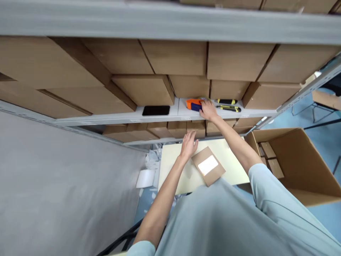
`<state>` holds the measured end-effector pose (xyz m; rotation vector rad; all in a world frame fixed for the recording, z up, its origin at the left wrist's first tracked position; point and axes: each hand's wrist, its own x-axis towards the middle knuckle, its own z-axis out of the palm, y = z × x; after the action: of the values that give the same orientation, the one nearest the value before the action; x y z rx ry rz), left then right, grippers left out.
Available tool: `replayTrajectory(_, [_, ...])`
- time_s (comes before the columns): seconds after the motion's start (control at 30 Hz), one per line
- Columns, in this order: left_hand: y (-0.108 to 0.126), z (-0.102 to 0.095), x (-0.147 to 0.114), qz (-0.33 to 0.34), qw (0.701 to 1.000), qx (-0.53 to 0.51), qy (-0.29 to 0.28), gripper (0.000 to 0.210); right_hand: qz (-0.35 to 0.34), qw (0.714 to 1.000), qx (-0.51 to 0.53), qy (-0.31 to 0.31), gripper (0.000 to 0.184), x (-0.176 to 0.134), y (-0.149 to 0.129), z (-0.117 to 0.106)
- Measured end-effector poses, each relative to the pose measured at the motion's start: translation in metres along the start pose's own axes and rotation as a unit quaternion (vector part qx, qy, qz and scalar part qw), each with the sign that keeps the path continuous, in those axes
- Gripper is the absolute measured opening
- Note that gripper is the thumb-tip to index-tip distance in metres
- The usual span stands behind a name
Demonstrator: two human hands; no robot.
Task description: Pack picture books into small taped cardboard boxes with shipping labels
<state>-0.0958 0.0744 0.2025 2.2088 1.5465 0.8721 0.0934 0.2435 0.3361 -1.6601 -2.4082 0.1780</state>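
My right hand (pixel 208 110) is at the shelf, its fingers closed around the right end of an orange and dark blue tape dispenser (pixel 194 104). That dispenser lies on the grey shelf board (pixel 174 112), and my fingers partly hide it. Lower down, my left hand (pixel 189 145) is over the pale yellow table, fingers stretched out and holding nothing. Close to it on the table (pixel 170 163) lies a small cardboard box (pixel 217 173) with a white label (pixel 208 165), turned at an angle. Yellow and black utility knives (pixel 228 107) lie on the shelf right of my right hand.
A black phone-like slab (pixel 156 110) lies on the shelf to the left. Stacked cardboard boxes (pixel 174 57) fill the shelf behind. A large open carton (pixel 306 160) with smaller boxes stands right of the table. A grey wall (pixel 66 185) is on the left.
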Motion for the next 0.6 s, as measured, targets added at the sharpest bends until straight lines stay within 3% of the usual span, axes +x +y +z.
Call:
replayTrajectory(0.1, [-0.016,0.02,-0.044,-0.058,0.997,-0.012,-0.044,0.055,0.005,0.993,0.071,0.098,0.066,-0.052,0.022,0.034])
replayTrajectory(0.2, [-0.027,0.035,-0.09,-0.128,0.988,-0.033,-0.085,0.058,0.064,0.978,0.163,0.114,0.068,-0.149,0.047,0.078])
replayTrajectory(0.3, [-0.026,0.047,-0.132,-0.203,0.97,-0.048,-0.124,0.067,0.201,0.947,0.246,0.039,0.068,-0.269,0.063,0.119])
replayTrajectory(0.43, [-0.007,0.066,-0.169,-0.308,0.938,-0.079,-0.14,0.09,0.392,0.859,0.324,-0.06,0.071,-0.397,0.067,0.158])
replayTrajectory(0.5, [0.003,0.075,-0.178,-0.377,0.908,-0.121,-0.135,0.097,0.433,0.817,0.371,-0.091,0.069,-0.433,0.062,0.17])
replayTrajectory(0.6, [0.017,0.085,-0.18,-0.479,0.842,-0.21,-0.129,0.091,0.445,0.77,0.437,-0.133,0.064,-0.453,0.05,0.18])
